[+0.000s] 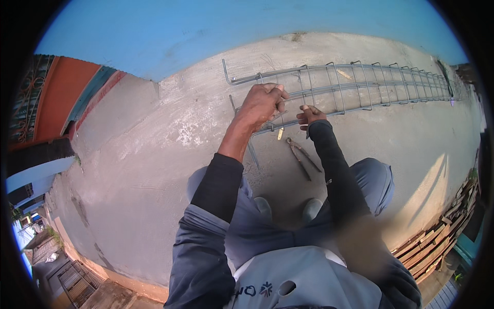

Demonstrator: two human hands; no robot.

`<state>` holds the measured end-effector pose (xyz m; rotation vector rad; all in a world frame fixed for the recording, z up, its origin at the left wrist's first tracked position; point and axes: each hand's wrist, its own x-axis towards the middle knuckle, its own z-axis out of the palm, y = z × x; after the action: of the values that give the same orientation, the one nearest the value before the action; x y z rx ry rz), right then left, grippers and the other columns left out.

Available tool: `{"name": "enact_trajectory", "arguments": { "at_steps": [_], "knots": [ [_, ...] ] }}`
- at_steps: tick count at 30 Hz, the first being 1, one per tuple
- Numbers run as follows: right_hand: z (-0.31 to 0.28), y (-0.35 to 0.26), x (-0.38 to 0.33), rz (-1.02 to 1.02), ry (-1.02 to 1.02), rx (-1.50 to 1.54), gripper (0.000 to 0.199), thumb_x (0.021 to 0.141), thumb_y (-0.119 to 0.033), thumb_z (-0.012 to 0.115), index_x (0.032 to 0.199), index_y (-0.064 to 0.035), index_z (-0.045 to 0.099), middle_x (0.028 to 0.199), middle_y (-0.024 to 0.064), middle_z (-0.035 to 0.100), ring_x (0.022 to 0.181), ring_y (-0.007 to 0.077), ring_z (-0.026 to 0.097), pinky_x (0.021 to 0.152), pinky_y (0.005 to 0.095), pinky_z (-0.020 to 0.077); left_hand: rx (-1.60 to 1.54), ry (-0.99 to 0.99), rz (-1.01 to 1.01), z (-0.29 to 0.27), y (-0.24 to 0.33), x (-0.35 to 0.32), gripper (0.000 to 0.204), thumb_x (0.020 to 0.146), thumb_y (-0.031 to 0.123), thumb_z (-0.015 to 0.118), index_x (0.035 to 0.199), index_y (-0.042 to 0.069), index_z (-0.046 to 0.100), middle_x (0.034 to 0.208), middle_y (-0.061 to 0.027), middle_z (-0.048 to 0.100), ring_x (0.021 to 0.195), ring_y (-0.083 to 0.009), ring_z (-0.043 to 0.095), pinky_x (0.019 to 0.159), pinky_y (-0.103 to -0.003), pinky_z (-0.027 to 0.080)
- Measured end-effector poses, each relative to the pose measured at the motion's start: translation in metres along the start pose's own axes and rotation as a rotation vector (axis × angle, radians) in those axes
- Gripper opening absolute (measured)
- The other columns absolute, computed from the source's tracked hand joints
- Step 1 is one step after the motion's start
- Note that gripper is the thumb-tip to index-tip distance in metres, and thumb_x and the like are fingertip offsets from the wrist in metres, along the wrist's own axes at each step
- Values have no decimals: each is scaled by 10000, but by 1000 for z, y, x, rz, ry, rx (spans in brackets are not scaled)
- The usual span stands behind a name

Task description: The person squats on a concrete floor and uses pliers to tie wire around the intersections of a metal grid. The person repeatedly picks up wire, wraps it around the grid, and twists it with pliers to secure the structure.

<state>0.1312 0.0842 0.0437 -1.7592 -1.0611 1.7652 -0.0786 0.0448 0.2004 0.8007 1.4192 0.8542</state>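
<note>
Both hands (262, 103) (310, 116) grip rebar cage (360, 85); pincers (302, 156) on concrete

Your left hand (262, 103) sits at twelve o'clock from your knees, closed on the near end of the rebar cage (355, 85). Your right hand (310, 116) is just beside it at three o'clock, touching the cage's near rail. The cage lies on the concrete floor (154, 154) and runs away from your hands toward two o'clock. The pincers (303, 157) lie on the floor at six o'clock from your right hand, between the cage and your boots (288, 208). A short peg (280, 134) lies just at eleven o'clock from the pincers. The stacked planks (442, 232) lie well apart at four o'clock.
</note>
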Motion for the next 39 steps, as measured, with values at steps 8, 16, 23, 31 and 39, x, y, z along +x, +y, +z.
{"name": "enact_trajectory", "arguments": {
  "at_steps": [8, 16, 23, 31, 39],
  "knots": [
    [25, 140, -50, -121, 115, -1415, 444, 864, -234, 639, 1280, -170, 496, 1209, 106, 540, 1134, 304, 569, 888, 456, 497, -517, 257, 399, -104, 36, -33, 339, 1037, 247, 483, 1116, -70, 572, 715, -3, 520, 531, -20, 384, 390, -163, 311],
    [7, 187, -17, -121, 130, -1375, 531, 839, -299, 687, 1325, -174, 514, 1256, 149, 546, 1122, 344, 577, 923, 475, 499, -392, 138, 308, -77, 37, -17, 333, 1026, 255, 502, 1116, -48, 607, 689, 21, 491, 532, -18, 371, 403, -156, 291],
    [-1, -9, -6, -357, 297, -86, 397, 957, -326, 512, 1185, -30, 645, 956, 136, 700, 861, 213, 628, 784, 350, 496, 5, -88, 186, -28, 22, -5, 391, 993, 384, 536, 1011, 25, 691, 595, 44, 456, 486, -38, 359, 406, -188, 283],
    [13, -147, -87, -459, -348, 17, 301, 959, -299, 626, 1127, -59, 695, 879, 14, 646, 730, 94, 469, 714, 250, 452, 173, -260, 177, 2, 17, 0, 415, 987, 410, 534, 1025, 31, 698, 633, 12, 509, 529, -73, 446, 474, -257, 383],
    [7, -142, -88, -520, -249, 189, 305, 995, -317, 560, 1130, -56, 642, 1071, 115, 691, 1036, 197, 646, 908, 352, 532, 369, -94, 405, 16, 13, 6, 409, 941, 407, 616, 1044, 28, 731, 899, -115, 727, 965, -241, 674, 944, -404, 489]
  ]
}}
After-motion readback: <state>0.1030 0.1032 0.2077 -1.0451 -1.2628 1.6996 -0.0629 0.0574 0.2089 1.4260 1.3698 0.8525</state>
